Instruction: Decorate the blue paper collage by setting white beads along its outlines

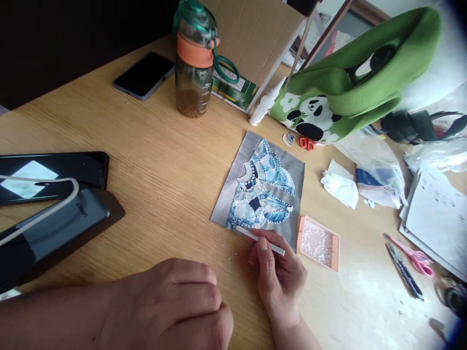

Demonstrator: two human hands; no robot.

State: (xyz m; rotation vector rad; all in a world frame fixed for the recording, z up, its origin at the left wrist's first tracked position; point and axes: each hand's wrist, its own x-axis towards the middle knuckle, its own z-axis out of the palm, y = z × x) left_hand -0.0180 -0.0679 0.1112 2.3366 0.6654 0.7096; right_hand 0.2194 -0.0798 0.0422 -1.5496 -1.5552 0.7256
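Note:
My right hand (279, 277) pinches a thin white stick (275, 248) between thumb and fingers; its far end touches the lower left edge of a blue-and-white patterned piece (270, 194) lined with small white beads. That piece lies on a grey sheet (229, 194) on the table. Just right of the sheet is a pink tray (335, 253) holding many tiny white beads. My left hand (182, 306) rests curled at the bottom centre, knuckles up; its fingertips are hidden, so whether it holds anything does not show. A few loose beads lie between the hands.
Behind stand a bottle (195, 63), a phone (144, 75) and a green panda bag (328, 97). Phones and a power bank (73, 218) with a white cable are at left. Red scissors (305, 143), tissue (339, 183), pink scissors (419, 257), a pen-like cutter (404, 274) and papers (438, 214) are rightward.

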